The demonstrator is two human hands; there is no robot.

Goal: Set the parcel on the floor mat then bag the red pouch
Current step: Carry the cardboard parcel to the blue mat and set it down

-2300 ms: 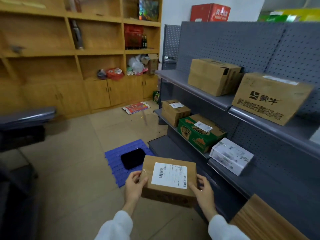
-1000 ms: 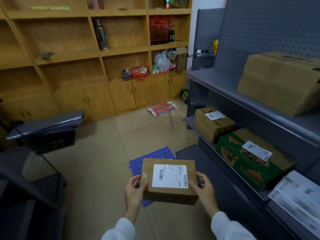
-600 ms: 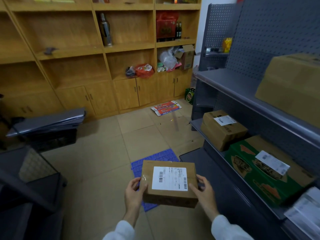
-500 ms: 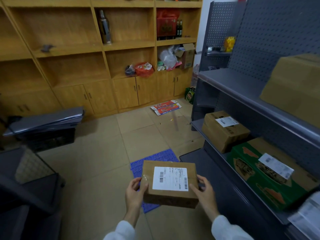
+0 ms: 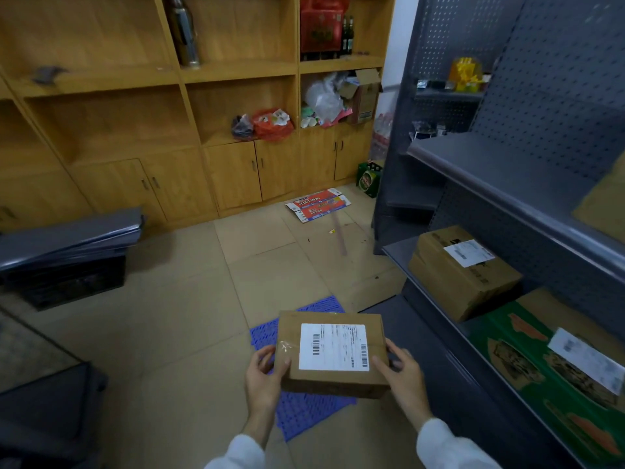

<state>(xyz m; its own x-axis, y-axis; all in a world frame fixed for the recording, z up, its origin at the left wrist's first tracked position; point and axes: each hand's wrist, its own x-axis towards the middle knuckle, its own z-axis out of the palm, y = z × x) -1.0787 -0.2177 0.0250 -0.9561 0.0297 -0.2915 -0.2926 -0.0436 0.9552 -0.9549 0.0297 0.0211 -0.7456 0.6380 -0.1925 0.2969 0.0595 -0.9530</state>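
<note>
A person holds a brown parcel [image 5: 333,353] in the air with both hands. The left hand [image 5: 265,377] grips the left side of the box, thumb on top. The right hand [image 5: 400,375] grips the right side, thumb on top too. A white label [image 5: 333,346] with black bar codes is stuck on the top of the parcel. Under the parcel, down on the tiled floor [image 5: 176,333], lies a blue floor mat [image 5: 304,411]. The parcel hides most of the mat and is not touching it. On the right stands a grey metal shelf [image 5: 500,174]. A brown box [image 5: 463,269] and a green box [image 5: 554,363] sit side by side on one of its lower levels. Wooden cupboards [image 5: 189,184] fill the far wall. I cannot pick out the red pouch for sure.
</note>
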